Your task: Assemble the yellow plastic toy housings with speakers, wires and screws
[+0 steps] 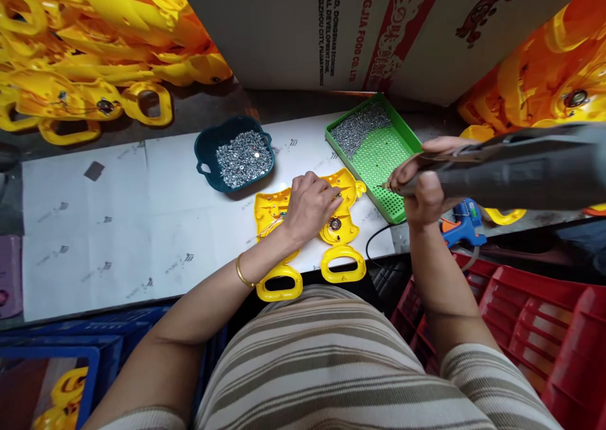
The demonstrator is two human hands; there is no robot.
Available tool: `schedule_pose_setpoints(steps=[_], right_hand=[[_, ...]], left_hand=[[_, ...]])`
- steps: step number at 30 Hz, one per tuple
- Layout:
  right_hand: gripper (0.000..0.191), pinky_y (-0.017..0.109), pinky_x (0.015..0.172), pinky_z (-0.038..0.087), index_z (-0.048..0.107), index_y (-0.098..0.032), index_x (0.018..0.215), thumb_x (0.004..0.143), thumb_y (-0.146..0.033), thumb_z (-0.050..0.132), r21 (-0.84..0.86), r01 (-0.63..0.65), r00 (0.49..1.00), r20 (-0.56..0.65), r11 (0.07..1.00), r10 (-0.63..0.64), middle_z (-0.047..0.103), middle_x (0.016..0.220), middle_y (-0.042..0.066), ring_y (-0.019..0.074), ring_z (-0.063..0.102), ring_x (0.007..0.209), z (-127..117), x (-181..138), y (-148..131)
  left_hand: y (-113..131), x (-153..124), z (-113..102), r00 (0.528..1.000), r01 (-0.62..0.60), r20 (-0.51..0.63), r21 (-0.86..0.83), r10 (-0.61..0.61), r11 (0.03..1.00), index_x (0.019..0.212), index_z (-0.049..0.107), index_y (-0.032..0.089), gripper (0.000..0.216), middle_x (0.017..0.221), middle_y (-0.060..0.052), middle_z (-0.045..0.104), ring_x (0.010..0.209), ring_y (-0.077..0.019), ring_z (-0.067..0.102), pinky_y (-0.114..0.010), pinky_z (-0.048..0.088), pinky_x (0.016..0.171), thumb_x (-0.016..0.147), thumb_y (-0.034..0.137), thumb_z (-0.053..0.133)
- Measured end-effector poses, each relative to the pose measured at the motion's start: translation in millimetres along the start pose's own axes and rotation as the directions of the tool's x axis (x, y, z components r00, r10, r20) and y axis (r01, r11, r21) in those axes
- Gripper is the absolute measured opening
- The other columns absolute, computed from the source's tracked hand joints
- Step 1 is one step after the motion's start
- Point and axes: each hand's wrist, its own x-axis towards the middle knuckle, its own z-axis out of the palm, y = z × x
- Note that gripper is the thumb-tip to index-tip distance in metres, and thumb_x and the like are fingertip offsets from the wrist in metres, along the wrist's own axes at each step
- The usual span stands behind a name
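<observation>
My left hand [311, 209] rests on a yellow plastic toy shell [348, 226], its fingers curled down onto the part. The shell lies with its inner side up, showing small wires, a round metal-rimmed piece and loop-shaped handles at the near edge. What sits under my left fingertips is hidden. My right hand [421, 180] is closed around the front of a dark power screwdriver [511, 174], held raised to the right. Its tip points left, over the near end of a green perforated tray [386, 152] with many small screws heaped at its far end.
A dark teal basin [202, 146] of small shiny metal parts stands left of the tray. Yellow shells [85, 38] pile up at the back left and right. A large printed carton [284, 32] stands behind. A blue glue gun [466, 221] and red crate [530, 316] are right.
</observation>
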Motion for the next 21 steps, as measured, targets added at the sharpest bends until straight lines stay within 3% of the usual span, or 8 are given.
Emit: schedule_pose_setpoints(steps=[4, 10, 15, 21], right_hand=[[0.027, 0.033, 0.038, 0.040, 0.051, -0.036, 0.090, 0.080, -0.060, 0.058, 0.010, 0.040, 0.995, -0.089, 0.999, -0.039, 0.042, 0.053, -0.006, 0.0152, 0.041, 0.040, 7.8, 1.3, -26.5], [0.032, 0.032, 0.036, 0.037, 0.048, -0.029, 0.073, 0.080, -0.059, 0.056, 0.126, 0.061, 0.998, -0.033, 0.990, -0.057, 0.038, 0.050, -0.004, 0.0136, 0.040, 0.038, 19.2, -1.9, -36.6], [0.030, 0.034, 0.036, 0.039, 0.048, -0.035, 0.089, 0.079, -0.063, 0.054, 0.057, -0.005, 0.998, 0.058, 0.998, 0.002, 0.040, 0.051, -0.006, 0.0162, 0.040, 0.038, 24.5, -4.1, -27.4], [0.024, 0.035, 0.036, 0.041, 0.048, -0.037, 0.096, 0.083, -0.056, 0.054, 0.132, 0.024, 0.988, 0.148, 0.991, -0.043, 0.041, 0.053, -0.006, 0.0171, 0.042, 0.038, 28.5, -6.9, -7.1]], left_hand=[[1.5, 4.3, 4.7, 0.998, 0.026, 0.065, 0.009, -0.027, 1.000, 0.096, 0.074, 0.021, 0.019, 0.086, -0.008, 0.067, 0.091, -0.0264, 0.047, -0.041, 0.032, 0.076, 0.092, 0.030, 0.058], [4.8, 7.2, 6.6, 0.993, 0.041, 0.108, 0.053, -0.047, 0.998, 0.095, 0.075, 0.021, 0.018, 0.086, -0.009, 0.065, 0.094, -0.0280, 0.047, -0.043, 0.032, 0.080, 0.090, 0.032, 0.061], [10.2, 9.6, 1.9, 0.990, 0.055, 0.126, 0.085, -0.066, 0.995, 0.092, 0.075, 0.022, 0.020, 0.087, -0.011, 0.065, 0.097, -0.0301, 0.048, -0.047, 0.033, 0.082, 0.090, 0.034, 0.060], [15.1, 15.5, -1.5, 0.987, 0.057, 0.147, 0.088, -0.070, 0.994, 0.084, 0.075, 0.020, 0.017, 0.090, -0.012, 0.067, 0.098, -0.0307, 0.049, -0.050, 0.033, 0.084, 0.088, 0.030, 0.061]])
